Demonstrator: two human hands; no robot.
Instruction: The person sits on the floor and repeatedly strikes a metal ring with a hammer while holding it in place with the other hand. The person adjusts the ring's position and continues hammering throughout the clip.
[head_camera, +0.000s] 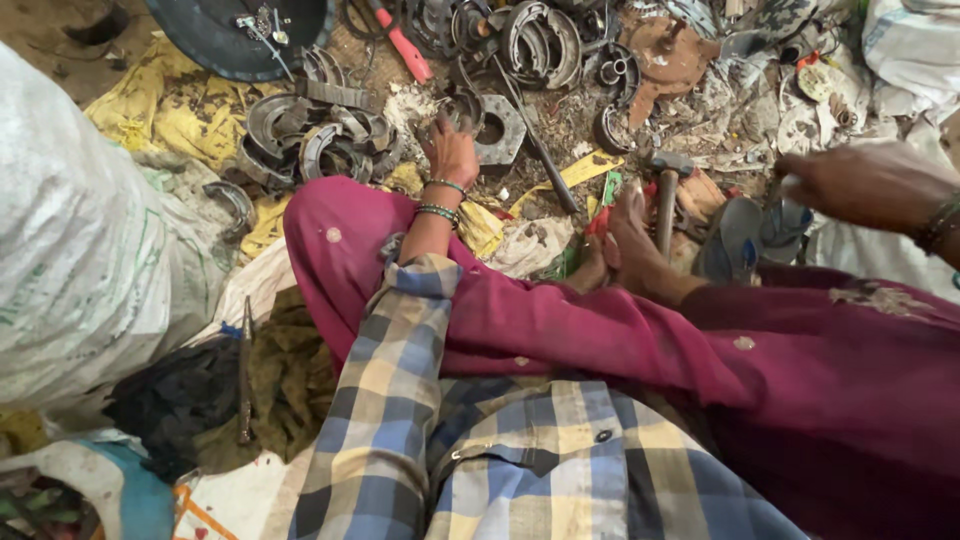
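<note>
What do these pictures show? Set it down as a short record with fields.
Left hand: left hand stretched forward onto the scrap metal, beside a hexagonal plate
Right hand: right hand at the right edge, fingers at a grey curved piece; grip unclear
Between the hands: bare foot next to a hammer
Around: curved metal parts, red-handled tool, white sack

The dirt floor (40, 30) is carrying a scatter of curved metal brake shoes (320, 135), a hexagonal metal plate (497, 130), a hammer (668, 195), a red-handled tool (405, 48), yellow sacking (170, 110) and a white sack (80, 260).
</note>
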